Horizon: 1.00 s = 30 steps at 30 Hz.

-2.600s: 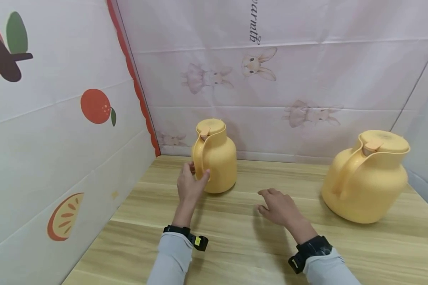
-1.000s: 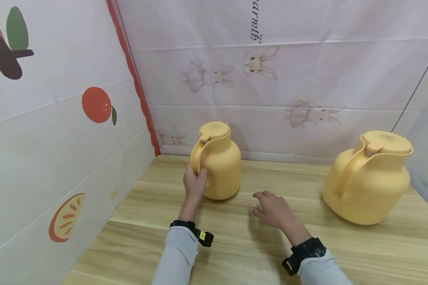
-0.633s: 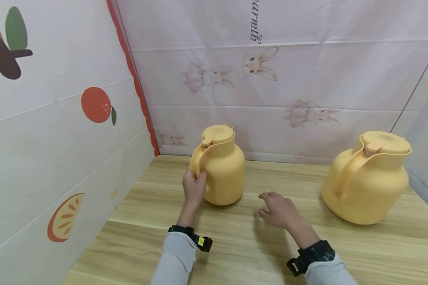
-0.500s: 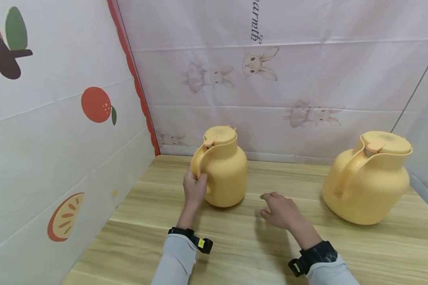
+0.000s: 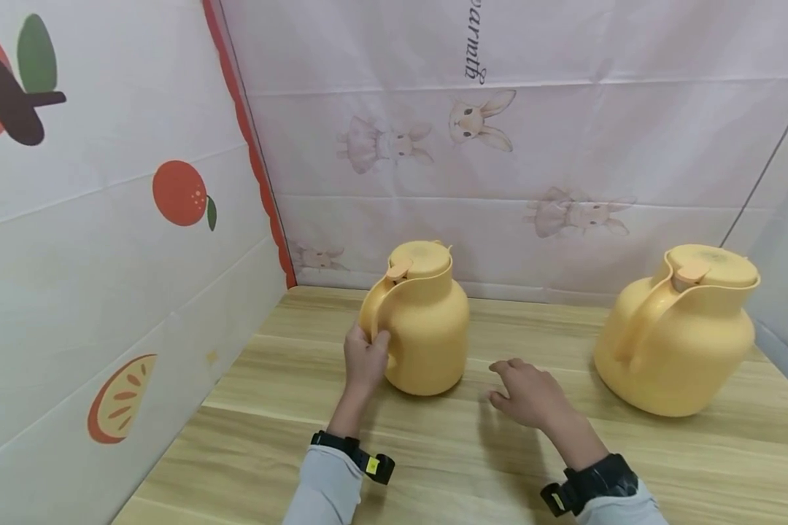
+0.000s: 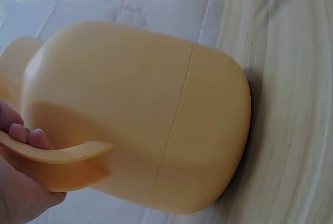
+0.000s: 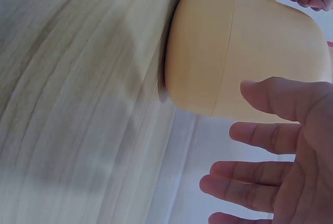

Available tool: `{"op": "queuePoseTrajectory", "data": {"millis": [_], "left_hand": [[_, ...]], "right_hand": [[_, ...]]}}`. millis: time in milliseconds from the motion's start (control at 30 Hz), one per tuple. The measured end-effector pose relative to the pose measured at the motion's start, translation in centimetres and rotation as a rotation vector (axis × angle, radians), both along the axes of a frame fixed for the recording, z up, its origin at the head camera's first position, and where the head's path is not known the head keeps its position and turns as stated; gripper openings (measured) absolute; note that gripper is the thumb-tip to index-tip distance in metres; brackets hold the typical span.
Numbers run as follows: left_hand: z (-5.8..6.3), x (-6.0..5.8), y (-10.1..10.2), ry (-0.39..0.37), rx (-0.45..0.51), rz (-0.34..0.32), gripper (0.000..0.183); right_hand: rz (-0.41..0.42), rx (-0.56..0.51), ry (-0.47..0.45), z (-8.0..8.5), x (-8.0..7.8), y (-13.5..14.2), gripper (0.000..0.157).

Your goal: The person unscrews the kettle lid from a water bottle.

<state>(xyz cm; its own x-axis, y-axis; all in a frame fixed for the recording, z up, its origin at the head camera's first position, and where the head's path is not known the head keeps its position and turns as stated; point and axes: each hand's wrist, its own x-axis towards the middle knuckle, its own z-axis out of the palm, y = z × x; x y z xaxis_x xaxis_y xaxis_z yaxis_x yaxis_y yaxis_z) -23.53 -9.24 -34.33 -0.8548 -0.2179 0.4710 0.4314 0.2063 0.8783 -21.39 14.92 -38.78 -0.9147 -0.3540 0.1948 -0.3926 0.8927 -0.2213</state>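
Observation:
A yellow thermos jug (image 5: 430, 335) stands upright left of centre on the wooden table, its lid on. My left hand (image 5: 365, 357) grips its handle; in the left wrist view the fingers (image 6: 37, 138) curl through the handle. Whether its base touches the tabletop or sits slightly above it, I cannot tell. My right hand (image 5: 530, 394) hovers to the right of this jug with fingers spread, holding nothing. In the right wrist view its thumb (image 7: 276, 96) overlaps the jug's body without plain contact. A second, wider yellow thermos jug (image 5: 676, 343) stands at the right.
The wooden table (image 5: 263, 437) meets a pale wall cloth with printed rabbits (image 5: 476, 120) behind. On the left is another cloth wall with a printed red fruit (image 5: 179, 193). Table surface lies between the two jugs and in front of them.
My left hand has taken hold of the handle and brought the left jug rightward and nearer to me. The right hand has shifted slightly right. The wider jug stays in place.

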Motion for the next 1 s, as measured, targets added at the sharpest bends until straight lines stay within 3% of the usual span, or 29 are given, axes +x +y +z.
{"op": "queuePoseTrajectory", "data": {"millis": [400, 633, 1000], "left_hand": [[-0.2, 1.1, 0.4, -0.031, 0.014, -0.080, 0.018], [0.1, 1.5, 0.9, -0.050, 0.016, -0.090, 0.014], [-0.3, 2.0, 1.6, -0.059, 0.030, -0.156, 0.013]], "right_hand": [[-0.014, -0.002, -0.022, 0.2, 0.9, 1.1, 0.044], [-0.028, -0.031, -0.107, 0.0, 1.2, 2.0, 0.045], [-0.038, -0.037, -0.128, 0.6, 2.1, 2.9, 0.047]]}}
